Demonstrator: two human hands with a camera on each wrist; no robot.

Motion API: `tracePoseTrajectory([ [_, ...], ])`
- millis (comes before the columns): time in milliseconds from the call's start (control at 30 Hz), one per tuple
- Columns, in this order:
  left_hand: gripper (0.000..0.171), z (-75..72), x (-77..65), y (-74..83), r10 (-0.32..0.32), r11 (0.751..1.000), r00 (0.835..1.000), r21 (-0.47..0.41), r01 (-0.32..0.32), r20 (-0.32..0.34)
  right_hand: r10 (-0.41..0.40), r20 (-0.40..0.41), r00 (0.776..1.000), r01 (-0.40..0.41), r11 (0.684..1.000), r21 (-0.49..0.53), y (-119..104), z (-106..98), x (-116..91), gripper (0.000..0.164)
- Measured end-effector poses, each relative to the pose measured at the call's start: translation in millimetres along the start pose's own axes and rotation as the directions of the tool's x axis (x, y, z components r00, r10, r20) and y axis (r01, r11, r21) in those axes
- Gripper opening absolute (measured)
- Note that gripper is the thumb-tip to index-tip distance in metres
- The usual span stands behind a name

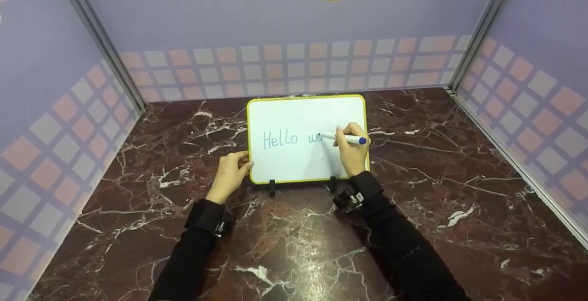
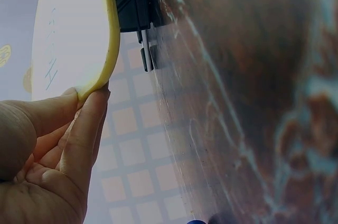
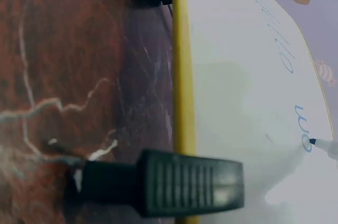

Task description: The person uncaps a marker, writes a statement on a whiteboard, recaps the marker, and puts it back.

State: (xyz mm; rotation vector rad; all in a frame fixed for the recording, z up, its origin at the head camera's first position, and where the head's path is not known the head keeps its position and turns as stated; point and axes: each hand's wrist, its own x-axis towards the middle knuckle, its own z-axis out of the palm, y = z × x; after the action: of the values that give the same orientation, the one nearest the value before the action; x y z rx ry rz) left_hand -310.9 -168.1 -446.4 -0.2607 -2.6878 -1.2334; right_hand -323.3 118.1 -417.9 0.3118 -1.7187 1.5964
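A small whiteboard (image 1: 294, 167) with a yellow rim stands tilted back on a black stand (image 2: 134, 2). Blue handwriting (image 1: 281, 140) on it reads "Hello wo". At the board's lower left edge, my left hand (image 1: 229, 172) pinches the yellow rim between thumb and fingers, as the left wrist view also shows. My right hand (image 1: 353, 151) grips a white marker (image 1: 351, 139) with a blue end. The marker's dark tip (image 3: 312, 141) touches the board at the letter "o". In the right wrist view the hand itself is out of sight.
Dark red marbled tabletop (image 1: 436, 177) surrounds the board. Purple panels (image 1: 275, 20) with checked bands enclose the back and sides. Black stand clips (image 3: 193, 184) stick out in front of the lower rim. Something small and blue (image 2: 196, 222) shows at the left wrist view's bottom edge.
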Motion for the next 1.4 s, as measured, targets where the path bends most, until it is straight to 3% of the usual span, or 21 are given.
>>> tracePoseTrajectory([
  [67,0.033,-0.1,-0.1,-0.2,0.006,1.0,1.0,0.005,-0.006,-0.004,0.018,-0.004,1.0,-0.018,1.0,0.016,-1.1,-2.1,0.4,0.029],
  [300,0.034,0.0,0.4,-0.7,0.005,1.0,1.0,-0.006,-0.005,0.006,0.017,-0.044,0.999,-0.015,0.999,0.04,29.5,-10.7,6.6,0.032],
  [633,0.033,0.9,1.5,-0.9,0.009,1.0,1.0,0.002,-0.009,-0.004,0.038,0.009,0.999,-0.039,0.999,0.014,1.1,-13.2,5.0,0.029],
  [1167,0.034,-0.1,1.7,0.1,-0.008,1.0,1.0,-0.002,0.008,0.001,0.071,0.018,0.997,-0.071,0.997,-0.005,-1.9,-17.5,3.4,0.03],
  [1400,0.033,-0.3,0.8,0.0,0.002,1.0,1.0,-0.009,-0.002,-0.002,0.019,-0.013,1.0,-0.019,1.0,-0.007,-2.1,-14.1,5.0,0.029],
])
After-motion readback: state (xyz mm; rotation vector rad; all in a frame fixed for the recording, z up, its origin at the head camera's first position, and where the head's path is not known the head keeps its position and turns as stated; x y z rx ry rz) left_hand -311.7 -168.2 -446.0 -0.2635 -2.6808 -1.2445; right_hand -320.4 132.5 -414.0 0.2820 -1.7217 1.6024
